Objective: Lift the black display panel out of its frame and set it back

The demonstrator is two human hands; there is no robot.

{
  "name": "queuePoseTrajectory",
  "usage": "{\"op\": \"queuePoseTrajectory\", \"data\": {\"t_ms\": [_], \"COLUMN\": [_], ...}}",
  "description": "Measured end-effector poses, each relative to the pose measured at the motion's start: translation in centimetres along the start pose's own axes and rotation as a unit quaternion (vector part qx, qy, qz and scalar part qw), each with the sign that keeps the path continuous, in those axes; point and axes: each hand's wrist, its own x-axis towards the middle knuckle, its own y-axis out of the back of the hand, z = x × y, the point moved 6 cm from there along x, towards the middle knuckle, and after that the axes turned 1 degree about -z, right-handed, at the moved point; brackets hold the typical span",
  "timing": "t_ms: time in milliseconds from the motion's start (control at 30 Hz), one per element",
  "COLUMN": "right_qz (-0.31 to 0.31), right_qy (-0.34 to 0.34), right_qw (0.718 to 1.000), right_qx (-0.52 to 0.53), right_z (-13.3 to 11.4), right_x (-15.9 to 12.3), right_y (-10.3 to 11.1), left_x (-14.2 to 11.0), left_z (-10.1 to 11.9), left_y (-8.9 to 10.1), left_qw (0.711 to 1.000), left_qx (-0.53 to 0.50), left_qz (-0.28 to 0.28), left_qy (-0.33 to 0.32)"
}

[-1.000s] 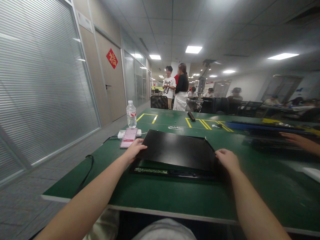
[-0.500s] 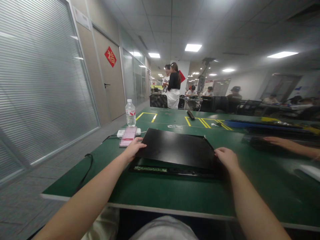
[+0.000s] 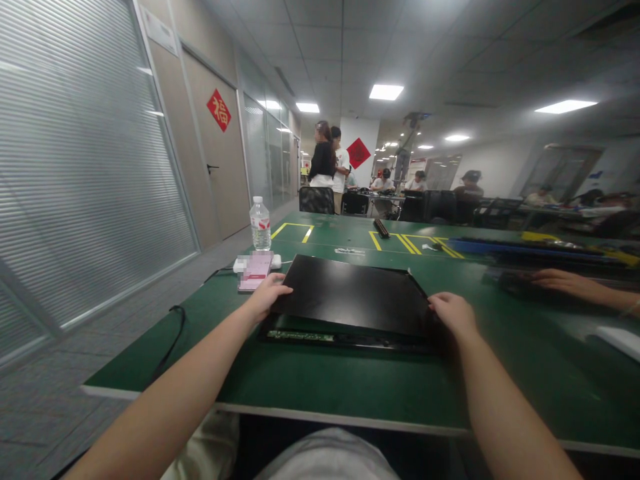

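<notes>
A thin black screen panel (image 3: 350, 290) lies slanted over a shallow black frame (image 3: 385, 344), its near edge raised above the frame's near rim. Along that near rim shows a green circuit board strip (image 3: 300, 337). My left hand (image 3: 267, 297) is closed on the panel's left edge, thumb on top and fingers underneath out of sight. At the right edge, my right hand (image 3: 455, 316) is closed in a pinch; whether the frame's side is also between its fingers, I cannot tell. Most of the frame is hidden beneath the panel.
Beyond my left hand are a phone (image 3: 255, 272), a white power strip (image 3: 277, 262) and a water bottle (image 3: 260, 225). Another person's hand (image 3: 565, 283) rests by dark items at right, near a blue tray (image 3: 520, 247). A black strip (image 3: 381, 229) lies at the far edge.
My hands and the panel hold nearly still. The other person's hand at right has moved leftward onto the dark items. Two standing people in the background have shifted left.
</notes>
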Motion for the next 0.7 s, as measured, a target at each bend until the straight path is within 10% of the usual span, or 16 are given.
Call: {"op": "queuePoseTrajectory", "data": {"t_ms": [700], "right_qz": [-0.007], "right_qy": [0.003], "right_qw": [1.000], "right_qx": [-0.013], "right_z": [0.20], "right_x": [0.23], "right_y": [-0.04], "left_x": [-0.85], "left_z": [0.56], "left_y": [-0.61], "left_qw": [0.999], "left_qx": [-0.044], "left_qz": [-0.005], "left_qy": [-0.004]}}
